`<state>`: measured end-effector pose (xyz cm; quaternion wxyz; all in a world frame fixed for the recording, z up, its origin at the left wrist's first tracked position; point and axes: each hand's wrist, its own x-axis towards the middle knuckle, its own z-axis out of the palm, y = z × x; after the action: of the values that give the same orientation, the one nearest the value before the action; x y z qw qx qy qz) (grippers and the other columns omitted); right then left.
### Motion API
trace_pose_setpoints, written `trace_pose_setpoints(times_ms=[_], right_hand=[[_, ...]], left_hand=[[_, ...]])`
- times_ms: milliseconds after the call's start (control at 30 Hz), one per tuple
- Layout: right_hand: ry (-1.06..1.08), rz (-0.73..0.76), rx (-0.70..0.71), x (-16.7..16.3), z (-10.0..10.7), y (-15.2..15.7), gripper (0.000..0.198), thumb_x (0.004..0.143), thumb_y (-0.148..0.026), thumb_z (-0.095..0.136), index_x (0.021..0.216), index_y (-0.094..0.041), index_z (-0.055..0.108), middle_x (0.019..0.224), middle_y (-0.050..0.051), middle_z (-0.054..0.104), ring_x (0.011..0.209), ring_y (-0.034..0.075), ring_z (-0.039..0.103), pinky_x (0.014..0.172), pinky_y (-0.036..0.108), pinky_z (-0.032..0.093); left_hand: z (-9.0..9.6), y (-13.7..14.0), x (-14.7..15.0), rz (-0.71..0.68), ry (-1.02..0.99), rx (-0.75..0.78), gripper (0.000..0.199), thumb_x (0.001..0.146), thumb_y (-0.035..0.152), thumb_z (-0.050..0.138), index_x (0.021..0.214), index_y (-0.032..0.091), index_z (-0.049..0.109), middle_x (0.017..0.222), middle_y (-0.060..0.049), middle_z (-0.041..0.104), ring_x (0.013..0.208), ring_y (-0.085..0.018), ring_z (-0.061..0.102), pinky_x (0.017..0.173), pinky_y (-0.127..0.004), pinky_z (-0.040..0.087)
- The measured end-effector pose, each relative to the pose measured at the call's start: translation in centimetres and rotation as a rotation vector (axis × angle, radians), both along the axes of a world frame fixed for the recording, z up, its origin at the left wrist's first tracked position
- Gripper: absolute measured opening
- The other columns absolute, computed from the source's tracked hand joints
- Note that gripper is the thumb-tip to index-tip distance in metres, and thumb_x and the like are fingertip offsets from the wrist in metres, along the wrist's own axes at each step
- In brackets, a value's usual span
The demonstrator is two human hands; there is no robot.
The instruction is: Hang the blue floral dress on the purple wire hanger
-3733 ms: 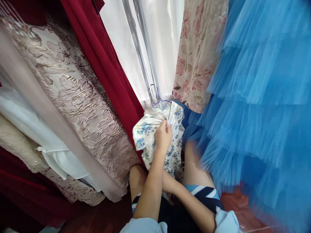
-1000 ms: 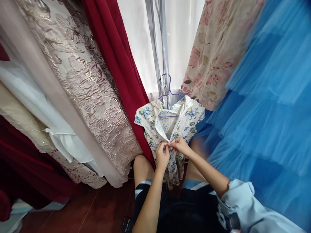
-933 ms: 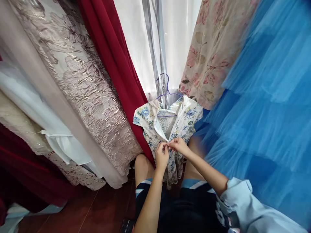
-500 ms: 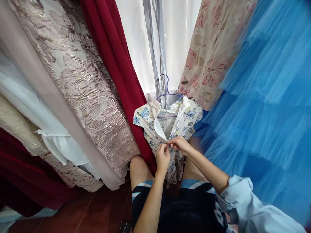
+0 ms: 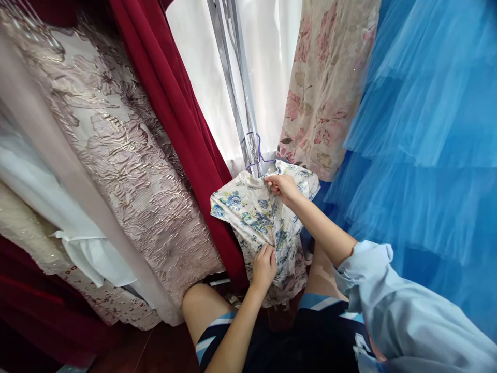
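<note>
A white dress (image 5: 252, 212) with blue and yellow flowers and short sleeves hangs in front of me on a purple hanger (image 5: 259, 147). My right hand (image 5: 284, 187) is closed in a pinch at the neckline, at the top of the front zipper; the pull itself is hidden by the fingers. Lower on the front, my left hand (image 5: 264, 268) grips the fabric beside the closure line. Between the two hands the dress front lies closed. The hem hangs between my knees.
A dark red cloth (image 5: 182, 134) and a pinkish embossed gown (image 5: 128, 155) hang at left. On the right are a pink-flowered gown (image 5: 322, 93) and a blue tulle dress (image 5: 423, 129). Metal poles (image 5: 233, 77) stand behind the hanger, before a white curtain (image 5: 267, 62).
My right hand has moved up from mid-front to the neckline, and the open V of the dress front has closed. My left hand has dropped slightly, holding the fabric.
</note>
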<state>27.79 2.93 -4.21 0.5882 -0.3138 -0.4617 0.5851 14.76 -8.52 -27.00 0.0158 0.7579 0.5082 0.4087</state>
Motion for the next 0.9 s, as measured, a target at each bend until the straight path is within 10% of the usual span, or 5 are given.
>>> trace_pose_setpoints(times_ms=[367,600,700,900], right_hand=[[0.020,0.002,0.038,-1.2,-0.1,-1.4,0.020,0.064,-0.027,0.071,0.060,-0.014,0.057,0.050,-0.003,0.049,0.040,0.004,0.030,0.039,0.021,0.018],[-0.059,0.002,0.106,-1.0,-0.4,-3.8,0.021,0.065,-0.032,0.072,0.068,-0.013,0.063,0.051,-0.003,0.054,0.039,0.005,0.036,0.039,0.020,0.025],[-0.087,0.001,0.165,-0.8,-0.3,-4.1,0.021,0.066,-0.033,0.071,0.065,-0.013,0.063,0.051,-0.002,0.055,0.040,0.006,0.037,0.040,0.020,0.026],[-0.181,-0.044,0.232,-0.3,-0.8,-2.5,0.024,0.070,-0.031,0.070,0.061,-0.015,0.055,0.047,-0.004,0.050,0.043,0.007,0.035,0.043,0.021,0.024]], left_hand=[[2.5,1.9,-3.1,-0.089,0.306,-0.080,0.017,0.087,0.010,0.049,0.087,0.022,0.061,0.084,-0.007,0.059,0.080,-0.022,0.060,0.073,-0.032,0.047],[16.5,3.6,-3.0,-0.027,-0.127,0.304,0.035,0.094,0.022,0.050,0.129,0.022,0.053,0.118,-0.010,0.058,0.095,-0.021,0.060,0.089,-0.035,0.049],[22.3,5.4,-3.1,-0.055,0.026,0.404,0.033,0.097,0.027,0.048,0.129,0.019,0.053,0.124,-0.011,0.055,0.106,-0.022,0.057,0.094,-0.036,0.046],[26.8,8.0,-3.2,-0.094,0.423,0.361,0.028,0.101,0.029,0.039,0.089,0.017,0.062,0.084,-0.005,0.060,0.081,-0.021,0.059,0.079,-0.031,0.046]])
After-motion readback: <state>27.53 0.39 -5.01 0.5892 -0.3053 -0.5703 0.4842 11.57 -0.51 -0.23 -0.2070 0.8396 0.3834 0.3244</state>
